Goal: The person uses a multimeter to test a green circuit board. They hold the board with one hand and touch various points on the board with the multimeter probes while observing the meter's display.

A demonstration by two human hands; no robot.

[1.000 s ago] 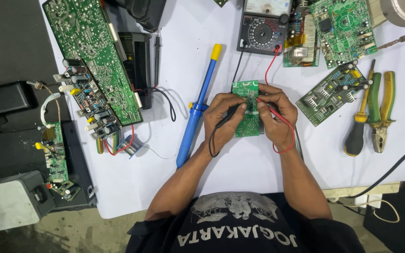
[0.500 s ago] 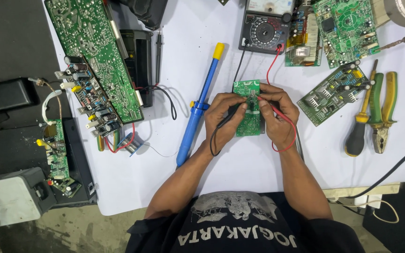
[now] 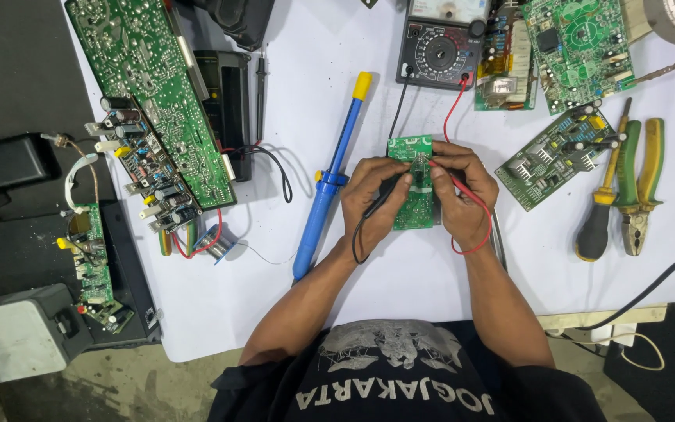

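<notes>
Nothing moved — left hand [image 3: 373,195] pinches black probe [image 3: 388,191] on small green board [image 3: 413,187].

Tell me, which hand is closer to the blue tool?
Left. The left hand lies just right of the blue tool; the right hand sits farther right, past the small board.

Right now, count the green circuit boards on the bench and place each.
6: small board under both hands; long board upper left; narrow board far left; two top right; one beside the pliers. More may be hidden.
</notes>
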